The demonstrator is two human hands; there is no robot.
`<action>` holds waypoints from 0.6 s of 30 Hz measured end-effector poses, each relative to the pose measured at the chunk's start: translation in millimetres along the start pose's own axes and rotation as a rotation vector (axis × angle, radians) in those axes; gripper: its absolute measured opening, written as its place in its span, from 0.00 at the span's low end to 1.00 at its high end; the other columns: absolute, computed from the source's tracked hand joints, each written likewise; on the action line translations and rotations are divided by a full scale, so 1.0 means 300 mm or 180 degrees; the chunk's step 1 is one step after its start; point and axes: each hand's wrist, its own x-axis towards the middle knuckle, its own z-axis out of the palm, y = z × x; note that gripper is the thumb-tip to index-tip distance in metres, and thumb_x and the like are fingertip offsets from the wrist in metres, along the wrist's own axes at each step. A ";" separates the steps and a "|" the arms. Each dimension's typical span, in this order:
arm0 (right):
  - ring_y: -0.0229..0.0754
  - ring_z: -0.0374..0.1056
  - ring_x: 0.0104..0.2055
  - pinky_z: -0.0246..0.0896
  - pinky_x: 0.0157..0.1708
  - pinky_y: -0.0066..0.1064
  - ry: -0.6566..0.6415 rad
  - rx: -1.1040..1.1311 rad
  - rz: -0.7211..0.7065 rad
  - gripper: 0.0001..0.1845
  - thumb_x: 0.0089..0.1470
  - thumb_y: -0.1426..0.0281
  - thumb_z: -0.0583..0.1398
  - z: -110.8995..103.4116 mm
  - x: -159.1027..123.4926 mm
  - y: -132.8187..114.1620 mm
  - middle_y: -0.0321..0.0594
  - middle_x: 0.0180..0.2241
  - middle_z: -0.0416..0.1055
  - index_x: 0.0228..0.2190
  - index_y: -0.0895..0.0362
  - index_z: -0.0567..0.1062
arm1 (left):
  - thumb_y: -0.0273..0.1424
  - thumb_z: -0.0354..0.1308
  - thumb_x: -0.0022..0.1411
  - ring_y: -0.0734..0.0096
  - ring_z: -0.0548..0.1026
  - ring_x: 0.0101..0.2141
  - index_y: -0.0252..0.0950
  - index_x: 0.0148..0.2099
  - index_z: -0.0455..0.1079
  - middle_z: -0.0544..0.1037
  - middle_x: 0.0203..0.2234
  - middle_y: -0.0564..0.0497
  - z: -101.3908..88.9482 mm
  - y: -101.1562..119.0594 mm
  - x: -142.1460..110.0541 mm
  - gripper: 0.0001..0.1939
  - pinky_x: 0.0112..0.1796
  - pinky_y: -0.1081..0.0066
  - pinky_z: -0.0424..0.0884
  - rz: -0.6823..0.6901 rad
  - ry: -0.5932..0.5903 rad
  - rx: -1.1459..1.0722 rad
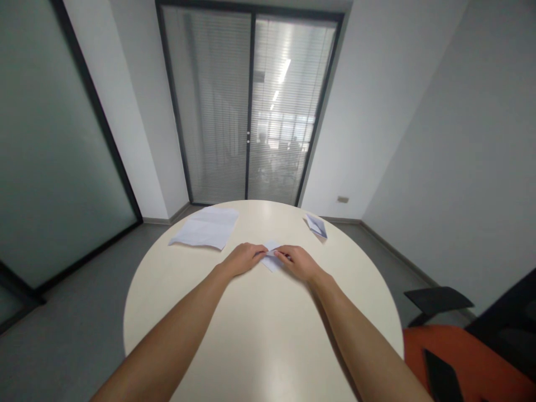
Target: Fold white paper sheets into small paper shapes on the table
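A small folded piece of white paper (272, 263) lies on the round table, between my two hands. My left hand (245, 258) pinches its left side, fingers closed together. On the opposite side, my right hand (298, 261) has its thumb and fingers closed on the paper's right part. The fingers hide both side corners, while a top tip and a pointed lower part show. Its exact folds are too small to make out.
The round cream table (251, 335) fills the middle. A larger white sheet (207, 226) lies at its far left, and a folded paper (316, 225) sits near the far right edge. An orange chair (460, 352) with black armrests stands at the right.
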 end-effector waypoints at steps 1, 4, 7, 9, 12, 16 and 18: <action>0.43 0.72 0.37 0.61 0.38 0.30 -0.0002 -0.0009 0.0021 0.21 0.68 0.59 0.52 -0.001 -0.001 0.000 0.44 0.39 0.80 0.42 0.55 0.81 | 0.36 0.49 0.72 0.64 0.79 0.41 0.43 0.51 0.77 0.83 0.42 0.51 0.000 0.000 0.001 0.15 0.43 0.71 0.68 -0.0020 -0.0005 0.0013; 0.42 0.71 0.34 0.60 0.35 0.29 -0.0015 -0.0048 0.0071 0.17 0.66 0.62 0.54 -0.004 -0.006 0.004 0.42 0.37 0.80 0.40 0.56 0.80 | 0.36 0.49 0.72 0.64 0.79 0.39 0.42 0.50 0.77 0.83 0.40 0.50 0.002 0.001 0.004 0.15 0.41 0.71 0.68 -0.0108 0.0032 0.0073; 0.42 0.72 0.35 0.60 0.35 0.29 -0.0012 -0.0037 0.0158 0.14 0.64 0.65 0.55 -0.008 -0.010 0.020 0.42 0.39 0.80 0.43 0.56 0.79 | 0.36 0.48 0.72 0.65 0.79 0.39 0.42 0.50 0.76 0.83 0.40 0.50 0.004 0.000 0.005 0.15 0.40 0.71 0.68 -0.0160 0.0082 0.0110; 0.42 0.72 0.35 0.60 0.35 0.29 -0.0017 -0.0059 0.0247 0.14 0.64 0.66 0.55 -0.009 -0.012 0.033 0.42 0.39 0.80 0.44 0.56 0.79 | 0.35 0.49 0.72 0.64 0.79 0.39 0.41 0.50 0.76 0.83 0.40 0.49 0.005 -0.001 0.006 0.15 0.41 0.71 0.69 -0.0170 0.0111 0.0111; 0.41 0.71 0.32 0.58 0.32 0.29 -0.0005 -0.0172 0.0330 0.14 0.64 0.65 0.55 -0.010 -0.013 0.045 0.42 0.35 0.79 0.43 0.57 0.78 | 0.34 0.50 0.71 0.64 0.78 0.40 0.40 0.49 0.76 0.83 0.41 0.48 0.005 -0.001 0.008 0.14 0.42 0.70 0.69 -0.0194 0.0139 0.0096; 0.41 0.70 0.31 0.56 0.32 0.29 0.0005 -0.0215 0.0346 0.15 0.65 0.64 0.53 -0.012 -0.015 0.042 0.42 0.33 0.79 0.43 0.57 0.77 | 0.33 0.50 0.70 0.64 0.78 0.40 0.39 0.48 0.77 0.83 0.41 0.47 0.003 0.003 0.010 0.14 0.42 0.70 0.70 -0.0258 0.0150 0.0079; 0.42 0.70 0.32 0.57 0.32 0.29 0.0000 -0.0201 0.0349 0.15 0.66 0.64 0.53 -0.012 -0.015 0.040 0.43 0.33 0.79 0.44 0.57 0.77 | 0.33 0.50 0.70 0.64 0.78 0.39 0.39 0.48 0.77 0.83 0.40 0.47 0.003 0.005 0.011 0.14 0.42 0.69 0.70 -0.0276 0.0156 0.0087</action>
